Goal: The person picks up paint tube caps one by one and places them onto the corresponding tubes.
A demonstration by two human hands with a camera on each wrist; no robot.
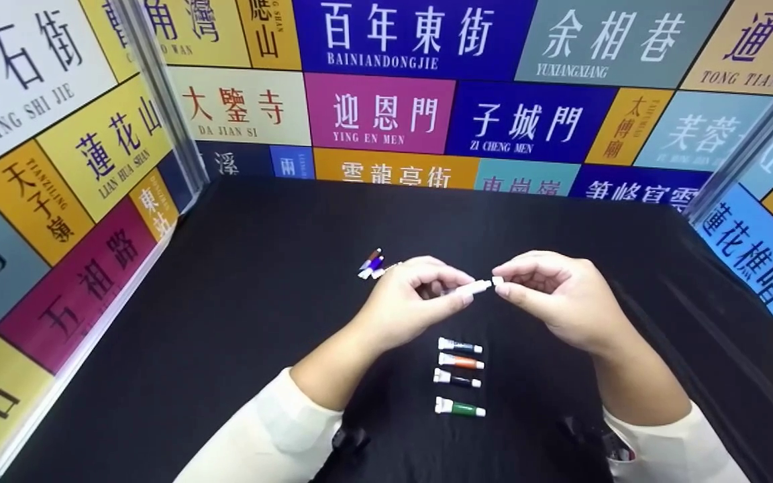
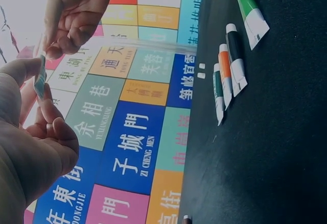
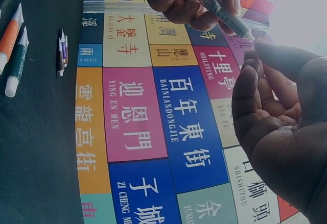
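My left hand (image 1: 410, 295) pinches a small white paint tube (image 1: 472, 289) between thumb and fingers, its nozzle pointing right. Thumb and fingertips of my right hand (image 1: 557, 295) pinch a small white cap (image 1: 498, 281) right at the nozzle; it looks slightly apart from the tube. In the right wrist view the tube (image 3: 227, 16) shows a pale label, while the right fingers mostly hide the cap. Below the hands lies a column of paint tubes: a dark teal tube (image 1: 460, 346), an orange tube (image 1: 461, 362), a black tube (image 1: 457, 378) and a green tube (image 1: 460, 407).
Behind the left hand lies a small cluster of tubes, including a purple tube (image 1: 374, 263). Two small white pieces (image 2: 201, 71) sit near the tubes in the left wrist view. Black cloth (image 1: 279, 268) covers the table, with sign-printed panels (image 1: 380, 111) around it.
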